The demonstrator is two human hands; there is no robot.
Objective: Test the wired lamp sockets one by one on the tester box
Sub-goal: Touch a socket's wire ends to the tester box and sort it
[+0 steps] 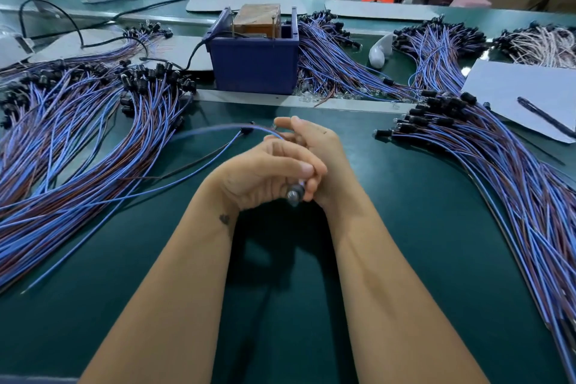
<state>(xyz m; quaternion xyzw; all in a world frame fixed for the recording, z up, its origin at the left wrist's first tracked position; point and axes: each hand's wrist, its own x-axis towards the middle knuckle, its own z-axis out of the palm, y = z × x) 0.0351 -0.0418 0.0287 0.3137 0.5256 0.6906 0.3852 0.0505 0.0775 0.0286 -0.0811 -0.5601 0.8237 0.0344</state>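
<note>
My left hand (265,171) and my right hand (314,146) are clasped together over the green table in the middle of the head view. Between them sits a black lamp socket with a small bulb (294,195), its tip sticking out below my fingers. My left hand's fingers curl round the socket. My right hand pinches its blue and brown wires (218,131), which trail off to the left. The tester box (254,62), a dark blue bin with a brown block inside, stands farther back at the centre.
Big bundles of wired sockets lie on the left (78,121), on the right (498,159) and behind the box (336,62). A grey sheet with a pen (530,93) lies at the right. A white object (380,51) sits beside the box.
</note>
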